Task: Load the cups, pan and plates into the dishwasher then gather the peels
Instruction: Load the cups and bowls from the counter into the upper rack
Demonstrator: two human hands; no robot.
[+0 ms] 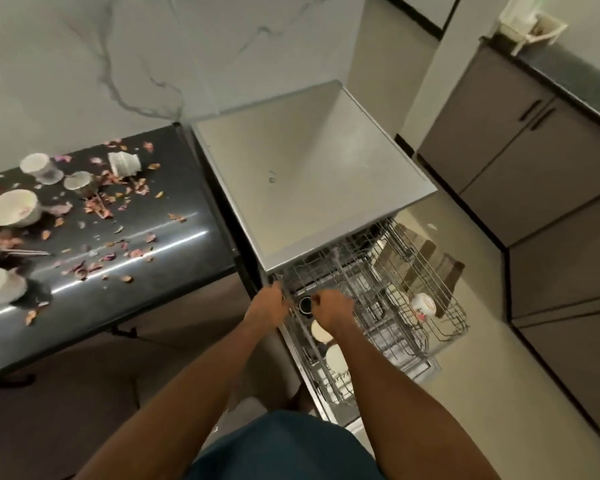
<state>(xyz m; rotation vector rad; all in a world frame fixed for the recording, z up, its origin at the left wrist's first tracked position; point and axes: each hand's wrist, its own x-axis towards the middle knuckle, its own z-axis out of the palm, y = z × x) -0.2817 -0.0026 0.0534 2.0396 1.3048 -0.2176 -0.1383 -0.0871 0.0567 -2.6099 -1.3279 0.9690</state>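
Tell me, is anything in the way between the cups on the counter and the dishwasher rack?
Nothing visible blocks them. The cups sit among peels on the black counter, left of the dishwasher. The rack is pulled out, with both hands, left hand and right hand, at its near-left corner.

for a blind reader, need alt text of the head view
A person's left hand and right hand work at the pulled-out wire rack of an open dishwasher, which already holds a few cups. To the left, a black counter carries white bowls, cups and scattered pink peels.
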